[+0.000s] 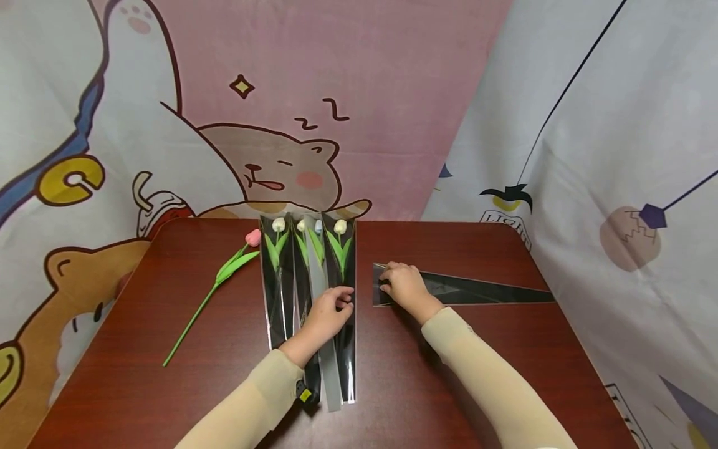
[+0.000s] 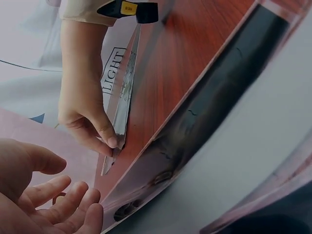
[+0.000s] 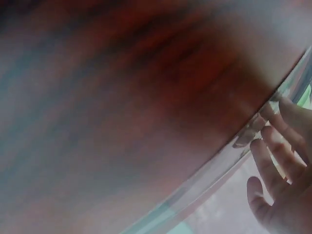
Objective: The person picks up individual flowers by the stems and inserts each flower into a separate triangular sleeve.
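On the table several black-and-clear flower sleeves (image 1: 346,349) lie side by side, holding white tulips (image 1: 339,228) and a bluish one (image 1: 318,227). Over their middle is my left hand (image 1: 330,312), its fingers loosely bent and holding nothing; the left wrist view shows the palm turned up. To the right, another flower sleeve (image 1: 477,290) lies flat and sideways, with no flower visible in it. My right hand (image 1: 406,285) pinches its wide left end between thumb and fingers, also seen in the left wrist view. The right wrist view is blurred.
A loose pink tulip (image 1: 253,237) with a long green stem lies slanted left of the sleeves. The dark red table (image 1: 185,399) meets a cartoon-printed cloth (image 1: 392,125) behind and at both sides. The sideways sleeve's narrow end reaches the table's right edge.
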Demonstrator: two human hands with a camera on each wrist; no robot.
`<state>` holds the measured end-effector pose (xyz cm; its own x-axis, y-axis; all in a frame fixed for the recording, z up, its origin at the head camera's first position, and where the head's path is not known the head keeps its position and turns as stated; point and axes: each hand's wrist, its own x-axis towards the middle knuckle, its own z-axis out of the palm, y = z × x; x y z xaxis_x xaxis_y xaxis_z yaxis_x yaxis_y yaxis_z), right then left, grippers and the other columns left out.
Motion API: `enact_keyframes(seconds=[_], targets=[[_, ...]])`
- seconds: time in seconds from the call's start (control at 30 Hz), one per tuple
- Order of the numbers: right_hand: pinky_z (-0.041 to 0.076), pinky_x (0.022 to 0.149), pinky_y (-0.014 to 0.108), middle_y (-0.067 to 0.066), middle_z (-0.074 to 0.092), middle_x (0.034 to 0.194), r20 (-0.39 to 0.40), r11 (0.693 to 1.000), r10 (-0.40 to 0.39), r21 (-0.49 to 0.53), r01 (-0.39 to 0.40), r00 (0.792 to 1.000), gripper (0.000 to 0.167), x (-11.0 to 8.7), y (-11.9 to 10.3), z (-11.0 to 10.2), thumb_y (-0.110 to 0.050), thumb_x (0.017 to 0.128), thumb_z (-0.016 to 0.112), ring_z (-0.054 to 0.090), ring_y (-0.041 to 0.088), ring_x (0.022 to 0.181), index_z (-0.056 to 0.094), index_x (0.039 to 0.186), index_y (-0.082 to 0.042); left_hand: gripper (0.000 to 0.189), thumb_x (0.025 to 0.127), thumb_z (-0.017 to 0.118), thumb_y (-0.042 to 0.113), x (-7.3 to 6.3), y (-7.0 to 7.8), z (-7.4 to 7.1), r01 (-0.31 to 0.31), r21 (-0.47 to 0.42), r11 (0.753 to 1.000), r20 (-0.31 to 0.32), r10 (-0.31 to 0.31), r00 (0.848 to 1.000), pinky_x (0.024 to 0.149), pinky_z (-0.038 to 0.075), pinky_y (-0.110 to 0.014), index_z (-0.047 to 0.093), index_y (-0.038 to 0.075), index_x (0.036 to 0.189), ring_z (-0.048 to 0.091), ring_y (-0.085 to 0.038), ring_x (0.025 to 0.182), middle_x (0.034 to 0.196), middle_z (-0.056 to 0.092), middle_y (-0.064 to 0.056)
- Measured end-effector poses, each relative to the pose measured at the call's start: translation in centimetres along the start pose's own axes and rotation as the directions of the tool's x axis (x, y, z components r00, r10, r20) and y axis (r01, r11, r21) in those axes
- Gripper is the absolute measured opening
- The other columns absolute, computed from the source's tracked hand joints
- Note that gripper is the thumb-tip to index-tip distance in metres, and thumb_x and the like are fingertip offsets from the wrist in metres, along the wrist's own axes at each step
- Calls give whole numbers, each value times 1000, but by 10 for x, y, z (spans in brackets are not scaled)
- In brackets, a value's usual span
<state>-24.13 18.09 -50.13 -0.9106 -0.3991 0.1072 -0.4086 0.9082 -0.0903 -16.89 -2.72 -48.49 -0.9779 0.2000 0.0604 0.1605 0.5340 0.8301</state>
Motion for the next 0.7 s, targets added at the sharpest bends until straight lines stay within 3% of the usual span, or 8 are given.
enact_keyframes(seconds=[0.23,0.43,0.7], targets=[[48,83,46,-2,66,97,-26,998,-35,58,37,999,9,1,5,0,-22,81,75,63,21,92,74,89,-18,29,87,61,6,-1,2,1,-14,-2,1000,6,14,1000,78,51,-37,63,2,116,63,-23,88,98,64,-10],[47,85,46,-2,67,100,-36,995,-61,79,64,997,9,-3,8,-1,-22,84,72,62,20,94,76,92,-19,28,88,61,7,-2,1,2,-13,3,1000,4,13,1000,77,50,-36,63,2,116,63,-22,88,97,64,-9],[46,83,43,-7,67,96,-150,979,-65,182,92,987,10,-11,0,-11,-24,86,70,60,17,92,76,94,-23,26,90,60,9,2,-1,0,-29,-9,1000,-23,29,999,80,51,-38,64,1,115,63,-24,90,100,65,-11]])
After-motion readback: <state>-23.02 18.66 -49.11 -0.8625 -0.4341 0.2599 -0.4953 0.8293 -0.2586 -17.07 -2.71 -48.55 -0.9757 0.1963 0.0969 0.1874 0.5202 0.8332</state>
